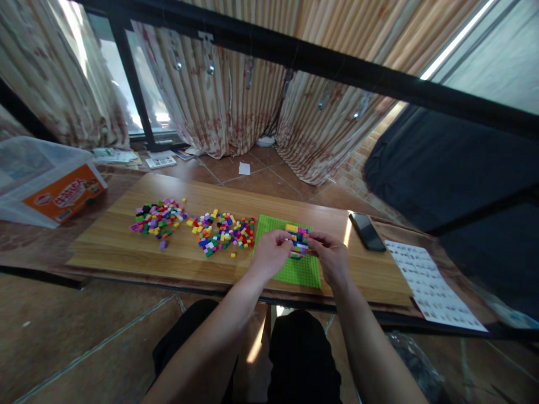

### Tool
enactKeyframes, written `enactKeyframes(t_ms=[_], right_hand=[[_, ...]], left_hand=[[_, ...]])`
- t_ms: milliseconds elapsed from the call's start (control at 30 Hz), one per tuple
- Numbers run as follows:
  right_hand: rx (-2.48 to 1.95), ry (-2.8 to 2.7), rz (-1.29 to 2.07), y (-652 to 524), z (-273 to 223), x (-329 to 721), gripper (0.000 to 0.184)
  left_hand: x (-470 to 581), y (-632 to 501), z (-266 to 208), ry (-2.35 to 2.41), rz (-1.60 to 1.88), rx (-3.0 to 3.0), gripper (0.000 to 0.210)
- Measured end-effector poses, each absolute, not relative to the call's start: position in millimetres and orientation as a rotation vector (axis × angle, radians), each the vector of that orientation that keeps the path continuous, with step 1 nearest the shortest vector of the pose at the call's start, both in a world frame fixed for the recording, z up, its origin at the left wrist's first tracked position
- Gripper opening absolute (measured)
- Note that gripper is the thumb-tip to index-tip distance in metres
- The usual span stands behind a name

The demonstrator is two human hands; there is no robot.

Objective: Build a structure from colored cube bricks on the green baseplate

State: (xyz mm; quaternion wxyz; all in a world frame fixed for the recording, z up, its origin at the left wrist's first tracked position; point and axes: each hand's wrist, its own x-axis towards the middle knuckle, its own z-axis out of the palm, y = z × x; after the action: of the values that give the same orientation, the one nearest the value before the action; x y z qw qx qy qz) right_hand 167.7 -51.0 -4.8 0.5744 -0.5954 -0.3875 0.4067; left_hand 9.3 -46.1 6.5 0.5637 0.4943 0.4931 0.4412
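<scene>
A small structure of stacked, many-coloured toy bricks (298,231) is at the middle of a bright green studded baseplate (301,275). My left hand (273,253) is closed at the structure's left side, thumb and forefinger against it. From the right, my right hand (330,255) grips its other side with bent fingers. Yellow and pink bricks show along the far row, with blue and white ones nearer me. My fingers cover part of both sides, so any single loose brick between them is too small to make out.
Left of the baseplate lie two loose brick heaps, a nearer one (223,230) and a farther one (158,217), on the wooden board (168,264). A clear plastic bin (46,179) stands far left. To the right are a black phone (367,232) and a printed sheet (429,280).
</scene>
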Motion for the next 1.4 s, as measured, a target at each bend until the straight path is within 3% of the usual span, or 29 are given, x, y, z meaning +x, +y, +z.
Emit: enactKeyframes(t_ms=[600,800,1000,1100,1400], right_hand=[[-1.21,-0.694,1.213,-45.9,-16.7,163.4,0.042],[-1.166,-0.652,1.243,-50.7,-18.1,164.4,0.043],[-1.268,-0.525,0.823,-71.9,-2.6,168.3,0.032],[-1.306,-0.705,0.601,-85.0,9.8,148.0,0.024],[-1.47,-1.764,0.587,-95.6,5.6,52.7,0.019]], left_hand=[[13.0,-47.4,2.2,1.162,0.998,1.187,0.025],[8.2,-48.4,7.1,1.156,1.03,1.131,0.018],[-12.5,-44.1,24.8,1.115,1.286,0.873,0.01],[-32.0,-39.7,32.5,1.09,1.48,0.695,0.016],[-101.5,-38.7,40.6,1.018,1.889,0.215,0.016]])
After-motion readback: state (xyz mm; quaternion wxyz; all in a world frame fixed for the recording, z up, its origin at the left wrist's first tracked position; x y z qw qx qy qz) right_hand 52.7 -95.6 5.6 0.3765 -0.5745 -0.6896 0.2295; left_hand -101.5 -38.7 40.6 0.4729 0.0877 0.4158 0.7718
